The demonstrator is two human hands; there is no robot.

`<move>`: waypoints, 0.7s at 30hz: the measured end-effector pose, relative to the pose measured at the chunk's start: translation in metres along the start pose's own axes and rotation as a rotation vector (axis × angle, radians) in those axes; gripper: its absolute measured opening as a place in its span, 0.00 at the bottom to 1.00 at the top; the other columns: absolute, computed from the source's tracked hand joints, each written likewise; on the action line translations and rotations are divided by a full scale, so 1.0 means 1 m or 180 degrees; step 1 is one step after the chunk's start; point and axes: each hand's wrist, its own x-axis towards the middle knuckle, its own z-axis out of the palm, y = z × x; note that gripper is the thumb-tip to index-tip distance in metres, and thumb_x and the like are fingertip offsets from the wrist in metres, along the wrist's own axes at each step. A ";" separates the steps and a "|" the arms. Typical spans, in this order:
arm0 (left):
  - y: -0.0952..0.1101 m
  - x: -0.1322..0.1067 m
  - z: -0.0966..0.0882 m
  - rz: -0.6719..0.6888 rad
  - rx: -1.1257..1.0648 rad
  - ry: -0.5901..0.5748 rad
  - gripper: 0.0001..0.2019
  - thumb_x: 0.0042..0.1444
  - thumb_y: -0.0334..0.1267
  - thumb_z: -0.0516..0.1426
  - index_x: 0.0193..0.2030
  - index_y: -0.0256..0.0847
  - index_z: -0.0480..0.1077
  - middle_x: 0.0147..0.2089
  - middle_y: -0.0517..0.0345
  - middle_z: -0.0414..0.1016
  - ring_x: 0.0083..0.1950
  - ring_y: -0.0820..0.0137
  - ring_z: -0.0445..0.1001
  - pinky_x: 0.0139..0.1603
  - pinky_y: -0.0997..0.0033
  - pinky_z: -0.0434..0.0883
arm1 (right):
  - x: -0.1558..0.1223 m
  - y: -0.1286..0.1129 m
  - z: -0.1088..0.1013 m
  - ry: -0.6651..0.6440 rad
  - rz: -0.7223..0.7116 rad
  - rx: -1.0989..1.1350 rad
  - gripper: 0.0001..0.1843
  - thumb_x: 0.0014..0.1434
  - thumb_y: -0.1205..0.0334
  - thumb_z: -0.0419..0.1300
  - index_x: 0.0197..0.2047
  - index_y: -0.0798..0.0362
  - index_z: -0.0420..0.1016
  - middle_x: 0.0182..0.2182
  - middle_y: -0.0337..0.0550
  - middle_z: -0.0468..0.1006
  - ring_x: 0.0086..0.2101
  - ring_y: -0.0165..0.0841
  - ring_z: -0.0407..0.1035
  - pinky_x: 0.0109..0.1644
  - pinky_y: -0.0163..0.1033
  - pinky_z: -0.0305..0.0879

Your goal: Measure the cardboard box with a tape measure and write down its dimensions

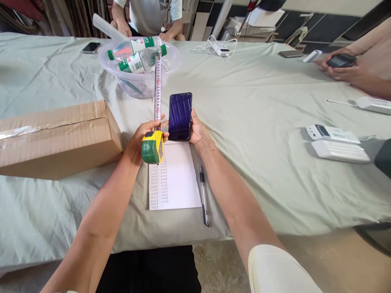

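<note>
My left hand [141, 135] is closed on a green and yellow tape measure [150, 149]. Its blade [158, 87] is drawn out and points away from me, its far end near the bottles. In my right hand [198, 129] is a smartphone [180, 116] with a dark, glossy face, held upright just right of the blade. My left fingertips reach close to the phone's left edge; whether they touch it I cannot tell. Below both hands lies a white sheet of paper [180, 179] with handwritten columns. A black-capped pen [204, 199] rests along its right side.
A cardboard box [58, 140] stands at left. Behind my hands is a clear plastic basin [137, 87] with bottles [134, 63] in it. White devices [339, 150] lie at right. A person [149, 18] sits opposite; another person's hands [345, 69] hold a dark object.
</note>
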 end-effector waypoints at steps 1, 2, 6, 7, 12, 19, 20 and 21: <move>0.000 0.000 0.000 -0.0009 0.0020 -0.0004 0.26 0.68 0.31 0.50 0.72 0.38 0.57 0.50 0.46 0.78 0.24 0.77 0.74 0.25 0.76 0.74 | -0.001 0.000 0.000 -0.0032 0.0014 0.0018 0.27 0.60 0.34 0.60 0.46 0.50 0.76 0.39 0.44 0.85 0.42 0.40 0.80 0.50 0.52 0.79; 0.001 0.001 -0.001 -0.0021 0.0040 -0.0010 0.26 0.68 0.31 0.49 0.72 0.38 0.57 0.49 0.47 0.78 0.24 0.77 0.73 0.24 0.76 0.74 | -0.002 -0.001 0.001 -0.0056 0.0032 0.0039 0.28 0.59 0.34 0.60 0.46 0.50 0.77 0.39 0.44 0.85 0.42 0.40 0.80 0.51 0.53 0.79; 0.002 0.001 -0.002 -0.0007 0.0029 -0.0094 0.26 0.68 0.31 0.50 0.72 0.39 0.57 0.49 0.47 0.78 0.24 0.76 0.73 0.25 0.75 0.74 | -0.007 -0.004 0.005 -0.0209 0.0065 0.0077 0.27 0.60 0.35 0.59 0.47 0.49 0.76 0.43 0.45 0.85 0.45 0.41 0.79 0.51 0.53 0.78; 0.002 0.000 -0.002 0.0002 0.0003 -0.0121 0.26 0.68 0.31 0.50 0.72 0.39 0.57 0.49 0.48 0.78 0.24 0.76 0.73 0.25 0.75 0.75 | -0.008 -0.005 0.005 -0.0242 0.0068 0.0076 0.27 0.60 0.35 0.60 0.47 0.49 0.76 0.44 0.45 0.85 0.46 0.40 0.79 0.51 0.52 0.78; 0.004 -0.006 0.002 -0.0050 -0.0030 -0.0073 0.26 0.68 0.30 0.49 0.72 0.38 0.57 0.48 0.47 0.79 0.22 0.76 0.73 0.23 0.75 0.73 | -0.007 -0.003 -0.001 -0.0245 0.0056 -0.0007 0.27 0.58 0.35 0.62 0.47 0.49 0.76 0.41 0.42 0.85 0.43 0.39 0.80 0.51 0.51 0.79; 0.003 -0.006 -0.001 -0.0037 -0.0135 -0.0102 0.25 0.68 0.30 0.50 0.70 0.39 0.61 0.47 0.48 0.78 0.23 0.77 0.73 0.24 0.75 0.75 | -0.009 0.000 -0.003 -0.0194 -0.0196 -0.0121 0.21 0.58 0.42 0.65 0.46 0.48 0.76 0.42 0.40 0.85 0.44 0.38 0.79 0.52 0.49 0.78; 0.003 -0.005 -0.003 -0.0040 -0.0142 -0.0105 0.24 0.67 0.30 0.50 0.70 0.39 0.62 0.48 0.48 0.78 0.23 0.77 0.73 0.24 0.75 0.75 | -0.010 -0.001 -0.002 -0.0193 -0.0235 -0.0136 0.20 0.58 0.43 0.65 0.47 0.48 0.76 0.43 0.40 0.85 0.44 0.37 0.79 0.52 0.49 0.78; 0.003 -0.005 -0.003 -0.0044 -0.0147 -0.0101 0.24 0.67 0.30 0.51 0.69 0.39 0.62 0.48 0.48 0.78 0.23 0.77 0.73 0.24 0.76 0.75 | -0.012 -0.001 -0.001 -0.0186 -0.0281 -0.0152 0.19 0.58 0.44 0.65 0.46 0.47 0.76 0.43 0.39 0.85 0.44 0.37 0.79 0.52 0.48 0.77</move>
